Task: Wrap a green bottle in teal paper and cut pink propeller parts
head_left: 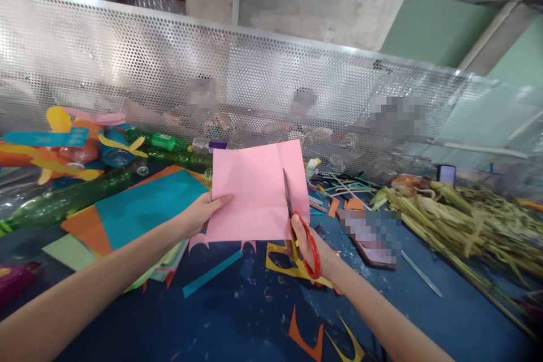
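Observation:
A pink sheet of paper (250, 192) is held up over the blue table, pinched at its left edge by my left hand (202, 214), thumb on the front. Red-handled scissors (313, 249) are in my right hand (311, 246), fingers through the loops. Their blade lies upright across the right part of the sheet, along a vertical line; whether the paper is cut there I cannot tell. Below the sheet are pink scraps (198, 242), a blue paper strip (212, 274) and yellow paper offcuts (280, 263). An orange offcut (306, 336) lies nearer me.
Blue and orange paper sheets (148, 203) are stacked at left beside green plastic bottles (72, 195) and paper-and-bottle planes (72, 141). A phone (369, 243) and dried husks (458, 220) lie at right. Behind stands a perforated metal panel (254, 73), people beyond it.

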`<state>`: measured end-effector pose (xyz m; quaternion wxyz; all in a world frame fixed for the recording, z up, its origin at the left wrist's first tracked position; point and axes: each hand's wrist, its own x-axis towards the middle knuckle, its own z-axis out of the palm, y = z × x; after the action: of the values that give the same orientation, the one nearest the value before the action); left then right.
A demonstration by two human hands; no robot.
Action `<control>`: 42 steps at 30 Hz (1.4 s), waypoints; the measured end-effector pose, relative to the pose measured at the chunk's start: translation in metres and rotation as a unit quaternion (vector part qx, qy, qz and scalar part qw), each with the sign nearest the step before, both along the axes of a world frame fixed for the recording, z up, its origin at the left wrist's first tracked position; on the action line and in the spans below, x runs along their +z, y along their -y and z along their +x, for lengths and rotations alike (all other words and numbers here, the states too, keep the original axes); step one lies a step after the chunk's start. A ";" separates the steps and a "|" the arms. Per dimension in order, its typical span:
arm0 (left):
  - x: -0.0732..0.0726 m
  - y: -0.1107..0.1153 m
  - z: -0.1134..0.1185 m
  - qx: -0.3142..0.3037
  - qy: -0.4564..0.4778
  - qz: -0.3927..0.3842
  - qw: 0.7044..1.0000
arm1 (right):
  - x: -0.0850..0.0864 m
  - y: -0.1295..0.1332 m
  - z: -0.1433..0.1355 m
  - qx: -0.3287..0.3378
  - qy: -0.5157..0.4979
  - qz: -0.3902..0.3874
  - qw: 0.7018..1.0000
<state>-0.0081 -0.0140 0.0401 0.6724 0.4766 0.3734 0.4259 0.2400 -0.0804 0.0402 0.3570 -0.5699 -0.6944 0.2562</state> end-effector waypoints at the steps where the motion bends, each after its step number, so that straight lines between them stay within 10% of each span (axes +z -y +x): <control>1: 0.000 0.000 0.000 -0.001 -0.001 -0.001 1.000 | -0.001 0.000 0.001 0.006 0.007 0.002 1.000; 42: 0.004 0.006 0.005 0.008 0.027 -0.001 1.000 | -0.007 -0.002 0.002 -0.010 -0.026 -0.055 0.998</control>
<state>-0.0035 -0.0196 0.0443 0.6794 0.4607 0.3594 0.4438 0.2419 -0.0788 0.0333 0.3455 -0.5887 -0.6640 0.3052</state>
